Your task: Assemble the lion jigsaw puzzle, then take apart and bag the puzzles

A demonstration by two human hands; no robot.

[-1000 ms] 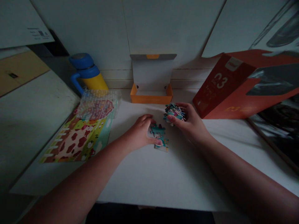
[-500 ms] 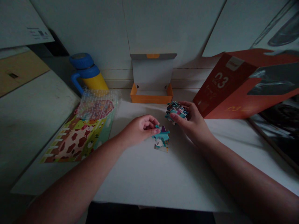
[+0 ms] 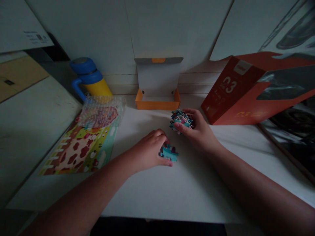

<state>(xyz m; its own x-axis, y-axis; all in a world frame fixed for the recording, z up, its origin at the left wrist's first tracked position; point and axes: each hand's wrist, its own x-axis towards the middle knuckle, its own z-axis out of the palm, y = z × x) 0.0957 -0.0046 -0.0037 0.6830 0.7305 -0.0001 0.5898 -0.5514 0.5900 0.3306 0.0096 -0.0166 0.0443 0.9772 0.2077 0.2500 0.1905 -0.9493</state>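
Observation:
My left hand point(image 3: 151, 149) lies palm down on the white table point(image 3: 172, 193), fingers curled over a small group of teal jigsaw pieces point(image 3: 169, 152) at mid-table. Just behind and to the right, my right hand point(image 3: 197, 129) cups a stack of loose puzzle pieces point(image 3: 180, 118), thumb closed over them. The two hands are a short gap apart.
An open orange box point(image 3: 157, 98) with a raised grey lid stands against the wall. A blue and yellow bottle point(image 3: 90, 80) stands at back left, next to a clear bag of pieces point(image 3: 99, 111) on a colourful cow picture sheet point(image 3: 81, 147). A big red carton point(image 3: 253, 91) lies at right.
My left hand lifted a teal piece, then came down flat over the joined pieces on the table. My right hand kept its stack and barely shifted. The view tilted slightly.

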